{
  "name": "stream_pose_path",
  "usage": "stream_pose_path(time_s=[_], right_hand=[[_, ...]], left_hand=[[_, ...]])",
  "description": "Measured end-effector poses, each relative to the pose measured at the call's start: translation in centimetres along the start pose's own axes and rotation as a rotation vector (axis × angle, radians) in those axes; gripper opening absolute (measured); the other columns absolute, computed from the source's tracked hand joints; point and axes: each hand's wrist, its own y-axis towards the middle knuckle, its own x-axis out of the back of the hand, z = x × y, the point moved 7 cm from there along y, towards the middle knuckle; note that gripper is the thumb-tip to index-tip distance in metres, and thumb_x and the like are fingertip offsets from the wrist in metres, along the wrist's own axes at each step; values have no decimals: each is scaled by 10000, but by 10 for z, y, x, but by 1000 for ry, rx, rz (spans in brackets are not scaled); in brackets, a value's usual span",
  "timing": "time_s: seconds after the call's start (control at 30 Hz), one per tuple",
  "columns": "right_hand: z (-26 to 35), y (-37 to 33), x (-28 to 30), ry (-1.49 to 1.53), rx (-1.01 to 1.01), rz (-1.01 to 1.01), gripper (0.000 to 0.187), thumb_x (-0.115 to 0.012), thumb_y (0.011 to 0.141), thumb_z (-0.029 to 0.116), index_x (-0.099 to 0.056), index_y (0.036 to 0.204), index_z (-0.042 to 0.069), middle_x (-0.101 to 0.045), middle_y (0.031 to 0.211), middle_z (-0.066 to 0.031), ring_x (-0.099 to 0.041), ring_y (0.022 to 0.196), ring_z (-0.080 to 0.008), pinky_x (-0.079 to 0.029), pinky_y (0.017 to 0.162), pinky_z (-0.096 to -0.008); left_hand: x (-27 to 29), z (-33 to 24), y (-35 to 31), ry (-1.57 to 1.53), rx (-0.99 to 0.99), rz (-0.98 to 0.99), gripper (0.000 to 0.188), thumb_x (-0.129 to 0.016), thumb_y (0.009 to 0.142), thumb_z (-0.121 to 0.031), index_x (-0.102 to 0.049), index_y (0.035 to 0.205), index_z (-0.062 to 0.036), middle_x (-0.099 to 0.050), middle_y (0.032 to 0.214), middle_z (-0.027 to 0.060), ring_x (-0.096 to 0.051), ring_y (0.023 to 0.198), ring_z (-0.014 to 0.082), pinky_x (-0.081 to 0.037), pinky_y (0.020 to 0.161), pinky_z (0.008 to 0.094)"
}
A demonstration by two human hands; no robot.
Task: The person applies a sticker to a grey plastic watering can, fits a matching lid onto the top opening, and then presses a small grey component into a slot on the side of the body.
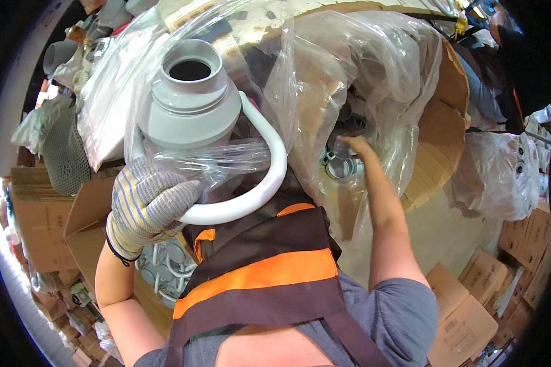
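1. Markings: brown cardboard cartons at the lower right carry dark print, too small and warped to read. A tall brown cardboard carton at the far left also bears faint print, likewise unreadable.
2. Main item: a glossy grey plastic vessel with a round collared mouth, tilted so that the dark opening shows. It sits just beyond the left hand, which wears a grey knit glove with yellow and blue stripes.
3. A white curved plastic tube sweeps from the vessel's right side around to the glove. Crumpled clear plastic film spans the gap between vessel and tube.
4. Left hand: fingers curled in, closed around the near end of the tube's visible stretch; the glove hides the exact contact.
5. Right hand: bare, well apart from the vessel, reaching into a large brown cardboard box lined with a loose clear plastic liner. It is well in from the box's right edge.
6. Its fingers extend leftward just above a small grey ring-shaped plastic part. Cannot tell whether they pinch anything.
7. Below the left forearm's glove cuff, an open brown cardboard box holds a heap of grey and white tubular pieces, near the dark brown apron with an orange band.
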Motion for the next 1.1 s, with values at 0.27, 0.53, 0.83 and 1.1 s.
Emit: stream_pose_path(time_s=[0.27, 0.53, 0.83, 1.1], right_hand=[[-8, 86, -98, -523, 550, -703, 587, -600, 763, 263, -471, 1261, -19, -498, 1262, -242, -512, 1112, -383, -429, 915, -423], [53, 88, -107, -398, 404, -480, 597, -624, 758, 282, -472, 1258, -6, -506, 1227, -209, -510, 1046, -329, -436, 865, -402], [50, 81, -77, -65, 382, -499, 610, -652, 753, 304, -473, 1255, 9, -516, 1187, -172, -509, 972, -268, -443, 808, -379], [84, 82, -115, 89, 190, -495, 622, -676, 748, 324, -474, 1253, 22, -524, 1152, -139, -508, 907, -214, -450, 758, -357]], left_hand=[[6, 2, -19, 16, 79, -15, 215, -726, 593, -155, -632, 781, -114, -601, 684, 36, -585, 615, 248, -455, 585, 367], [7, -1, -1, 0, 113, -8, 221, -756, 567, -119, -634, 750, -110, -582, 634, 11, -584, 587, 229, -475, 619, 369], [-4, 8, 7, 6, 45, 57, 281, -665, 613, -219, -671, 874, -116, -610, 745, 33, -593, 659, 242, -452, 592, 367], [-3, 9, 5, 31, 119, 72, 244, -702, 627, -230, -647, 826, -99, -611, 735, 40, -564, 623, 258, -429, 580, 376]])
